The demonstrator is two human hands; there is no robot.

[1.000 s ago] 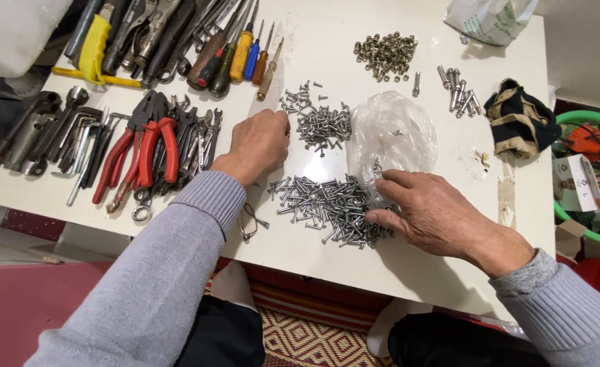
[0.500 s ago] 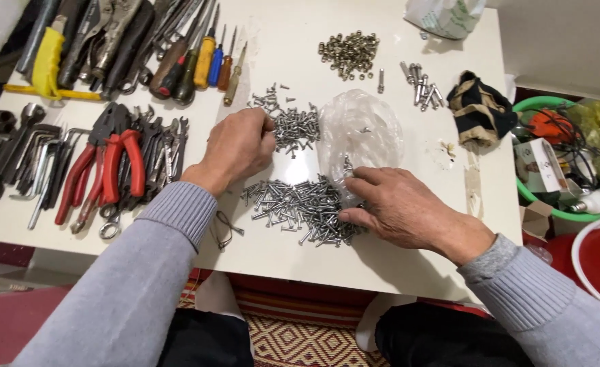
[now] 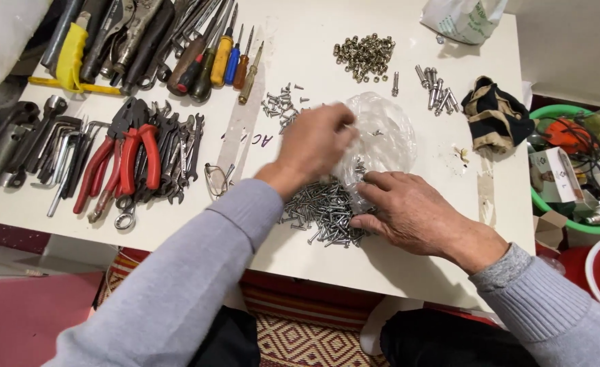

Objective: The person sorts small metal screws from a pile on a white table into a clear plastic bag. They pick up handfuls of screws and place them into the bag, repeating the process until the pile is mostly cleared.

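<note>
Head view: the left hand (image 3: pixel 317 144) pinched the near edge of the clear plastic bag (image 3: pixel 381 136); the right hand (image 3: pixel 408 214) lay curled, fingers together, over the screw pile (image 3: pixel 320 211), just nearer.

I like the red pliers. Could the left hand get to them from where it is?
Probably yes. The left hand is at the clear bag, and the red pliers lie out in the open on its side of the table, nothing on top.

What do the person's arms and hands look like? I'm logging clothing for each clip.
Both arms wear long grey knit sleeves with ribbed cuffs at the wrists. The left hand and right hand are bare: no gloves, rings or watch visible.
</note>
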